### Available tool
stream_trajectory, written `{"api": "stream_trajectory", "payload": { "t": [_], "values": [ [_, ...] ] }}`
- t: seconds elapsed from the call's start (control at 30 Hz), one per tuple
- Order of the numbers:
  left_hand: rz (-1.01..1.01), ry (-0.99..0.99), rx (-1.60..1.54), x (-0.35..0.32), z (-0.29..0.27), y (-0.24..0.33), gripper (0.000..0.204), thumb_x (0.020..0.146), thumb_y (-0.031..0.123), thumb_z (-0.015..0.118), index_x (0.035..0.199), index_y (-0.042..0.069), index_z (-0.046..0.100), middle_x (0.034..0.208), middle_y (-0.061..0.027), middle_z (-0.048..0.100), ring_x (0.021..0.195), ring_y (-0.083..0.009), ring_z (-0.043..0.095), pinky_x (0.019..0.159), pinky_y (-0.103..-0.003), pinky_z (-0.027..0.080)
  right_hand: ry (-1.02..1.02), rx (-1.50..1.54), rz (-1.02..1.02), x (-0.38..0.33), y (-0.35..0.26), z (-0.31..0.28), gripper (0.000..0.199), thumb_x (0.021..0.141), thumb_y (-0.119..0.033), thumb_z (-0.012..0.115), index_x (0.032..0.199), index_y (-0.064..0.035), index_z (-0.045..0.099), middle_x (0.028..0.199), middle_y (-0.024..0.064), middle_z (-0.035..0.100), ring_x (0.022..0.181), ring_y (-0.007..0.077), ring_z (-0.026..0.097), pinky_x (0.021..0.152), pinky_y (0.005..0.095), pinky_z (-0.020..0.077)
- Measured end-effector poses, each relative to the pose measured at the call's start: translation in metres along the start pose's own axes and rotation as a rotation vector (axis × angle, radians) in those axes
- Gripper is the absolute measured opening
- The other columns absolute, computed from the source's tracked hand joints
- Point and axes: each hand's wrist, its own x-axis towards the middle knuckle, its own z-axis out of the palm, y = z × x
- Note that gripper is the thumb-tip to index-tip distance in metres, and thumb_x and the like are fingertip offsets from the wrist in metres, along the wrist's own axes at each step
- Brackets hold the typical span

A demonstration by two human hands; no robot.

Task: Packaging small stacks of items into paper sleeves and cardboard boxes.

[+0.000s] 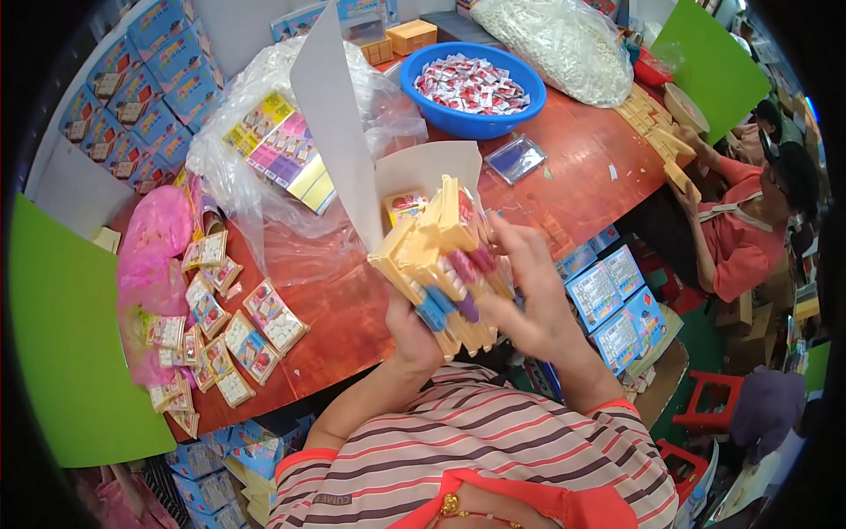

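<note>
A stack of small cream-yellow plastic trays (441,273) is held in front of my body, stood on edge, with blue, purple and pink pieces showing in it. My left hand (412,337) grips it from the lower left. Around the right side curls my right hand (524,295), slightly blurred, its fingers against the trays. Just behind the stack stands an open white carton (427,167) with a tall raised flap (330,106). One more filled tray (404,205) shows inside it. The carton's lower part is hidden by the stack.
Several filled trays (238,344) lie beside a pink plastic bag (154,238). A blue basin (476,88) holds small sachets; near it lies a clear flat case (515,159). Printed blue boxes (617,300) stand low right. A co-worker (740,212) handles yellow trays at the table's right end.
</note>
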Motion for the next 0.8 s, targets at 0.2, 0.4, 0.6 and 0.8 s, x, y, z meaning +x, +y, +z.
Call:
{"api": "stream_trajectory", "payload": {
  "t": [0.2, 0.4, 0.6, 0.8],
  "values": [
    [-0.106, 0.152, -0.118, -0.018, -0.015, -0.002, 0.059, 0.096, 0.047, 0.031, 0.138, 0.008, 0.04, 0.132, -0.0138, 0.052, 0.118, -0.0293, 0.053, 0.102, -0.044, 0.043, -0.007, 0.632, 0.242, -0.005, 0.032, 0.031, 0.045, 0.088, -0.007, 0.058, 0.13, 0.0029, 0.048, 0.103, 0.0046, 0.049, 0.093, 0.0103, 0.051, 0.082, 0.0225, 0.0424],
    [-0.2, 0.198, -0.251, -0.038, -0.034, -0.006, 0.056, 0.098, 0.044, 0.029, 0.141, 0.009, 0.037, 0.137, -0.0127, 0.048, 0.122, -0.0274, 0.051, 0.104, -0.044, 0.041, 0.033, 0.448, 0.203, -0.021, 0.037, 0.066, 0.043, 0.094, -0.017, 0.051, 0.132, 0.0004, 0.045, 0.13, 0.0128, 0.047, 0.117, 0.0165, 0.047, 0.098, 0.0302, 0.0385],
    [-0.04, 0.145, -0.132, -0.045, -0.03, 0.002, 0.053, 0.099, 0.038, 0.032, 0.146, 0.013, 0.032, 0.146, -0.0078, 0.04, 0.132, -0.0244, 0.042, 0.111, -0.04, 0.031, -0.126, 0.986, 0.341, -0.029, 0.015, 0.075, 0.061, 0.097, -0.027, 0.046, 0.146, 0.0033, 0.024, 0.143, 0.0146, 0.038, 0.133, 0.0207, 0.035, 0.11, 0.0316, 0.0251],
    [-0.238, 0.28, -0.139, -0.075, -0.06, 0.001, 0.056, 0.093, 0.039, 0.043, 0.14, 0.009, 0.04, 0.135, -0.014, 0.05, 0.12, -0.0278, 0.053, 0.103, -0.043, 0.042, -0.345, 1.279, 0.491, -0.04, 0.008, 0.086, 0.073, 0.089, -0.025, 0.059, 0.147, 0.0018, 0.023, 0.143, 0.0099, 0.039, 0.131, 0.0169, 0.039, 0.108, 0.0317, 0.0297]
  ]
}}
